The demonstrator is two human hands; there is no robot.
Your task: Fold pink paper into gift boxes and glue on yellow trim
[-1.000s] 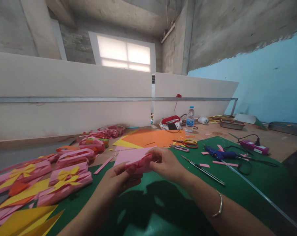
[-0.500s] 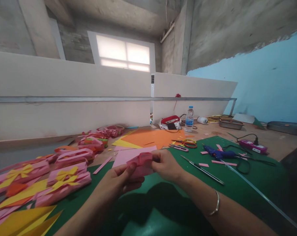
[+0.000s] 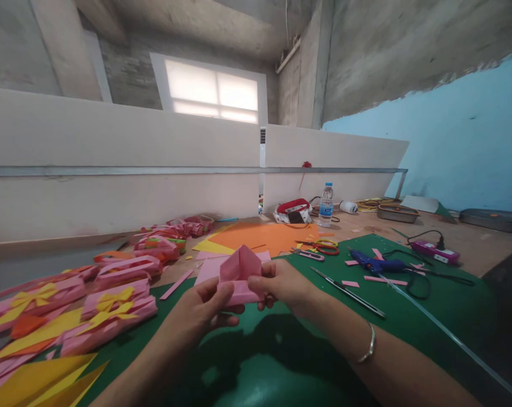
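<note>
Far left: finished pink paper pieces with yellow bows (image 3: 112, 308) lie in rows on the tabletop (image 3: 485, 246); yellow paper sheets (image 3: 39, 384) sit at the near left corner.
Left hand: the left hand (image 3: 205, 311) grips the near left edge of the folded pink paper (image 3: 239, 274), thumb on top, fingers curled beneath.
Folded pink paper: held just above the green cutting mat (image 3: 281, 362), between both hands — its upper flap stands up in a point, its lower part lies flat across the fingers.
Behind the fold: a flat pink sheet (image 3: 209, 268) rests on the tabletop, and beyond it an orange sheet (image 3: 260, 234) overlaps a yellow one.
Right hand: the right hand (image 3: 281, 282) pinches the right side of the folded pink paper; a metal bangle (image 3: 368, 345) circles the wrist.
Mat, right of the hands: a craft knife (image 3: 349, 291) lies diagonally, with scissors (image 3: 326, 246) farther back; a blue glue gun (image 3: 377, 264) lies among loose pink strips (image 3: 378, 280), its black cord trailing right.
Back edge: a water bottle (image 3: 326, 204) stands upright beside a red and white pouch (image 3: 294, 210).
Far right: a pink power strip (image 3: 434, 251) with a plug in it lies on bare wood — a metal tray (image 3: 398, 213) sits behind it.
</note>
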